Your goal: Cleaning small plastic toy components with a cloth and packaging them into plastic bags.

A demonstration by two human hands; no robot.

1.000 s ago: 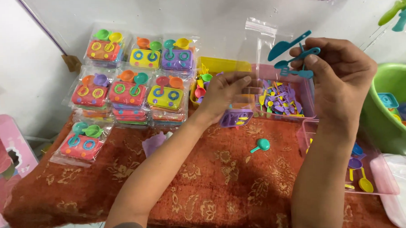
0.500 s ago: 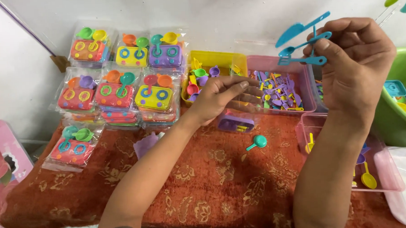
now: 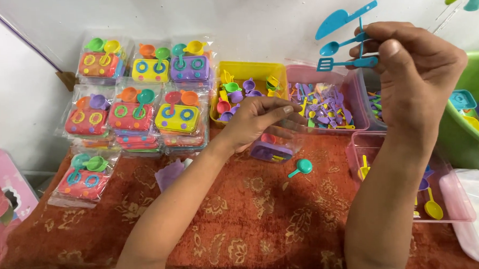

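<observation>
My right hand (image 3: 415, 72) is raised above the trays and pinches a blue plastic toy utensil set (image 3: 345, 38): a knife, a spoon and a spatula joined on one sprue. My left hand (image 3: 260, 120) reaches forward over a clear plastic bag (image 3: 274, 147) that holds a purple toy stove, its fingers curled at the bag's top edge. A loose teal toy pan (image 3: 302, 167) lies on the red patterned cloth (image 3: 242, 219) just in front of that bag.
Stacks of bagged toy stove sets (image 3: 138, 109) fill the left of the cloth. A yellow tray (image 3: 248, 70) of tiny pots, a pink tray (image 3: 322, 76) of small utensils and a clear pink box (image 3: 454, 196) sit behind and right. A green basin (image 3: 476, 137) stands far right.
My right hand has lifted the blue utensil set a little higher and nearer the camera. The left hand stays on the bag with the purple stove. The view has shifted slightly.
</observation>
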